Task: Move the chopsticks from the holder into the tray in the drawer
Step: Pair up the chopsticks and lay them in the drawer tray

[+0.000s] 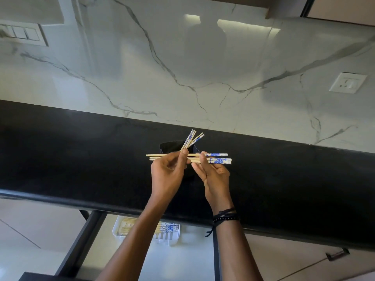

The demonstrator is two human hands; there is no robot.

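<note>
Both hands were up over the black table (pixel 81 159), working one bundle. Left hand (pixel 168 171) had its fingers (pixel 185 152) curled narrow around the plain wooden ends of the held chopsticks (pixel 220 160). Right hand (pixel 215 176) pinched the same bundle between thumb and fingertips (pixel 203 156), close to the left fingers, near where the blue-white pattern starts. The bundle lay roughly level across both sets of fingers. Plain tips stuck out past the left fingers and patterned ends past the right fingers.

Just beyond the fingers stood the black holder (pixel 169 146), partly hidden by the hands. The holder chopsticks (pixel 191 138) leaned out of it, patterned ends up and fanned toward the wall. The left index tip was right at their base, but whether it touched them I could not tell.

Below the forearms, on the near side of the fingers, the drawer (pixel 182 260) was open. The white tray (pixel 168 240) sat in it with the tray chopsticks (pixel 169 227) lying flat inside, partly covered by the left forearm.

Dark bracelets (pixel 225 217) were on the right wrist. The marble wall (pixel 182 67) rose behind the holder. A white socket (pixel 348 82) sat far to the right of the fingers, and a switch plate (pixel 22 34) far to the left.
</note>
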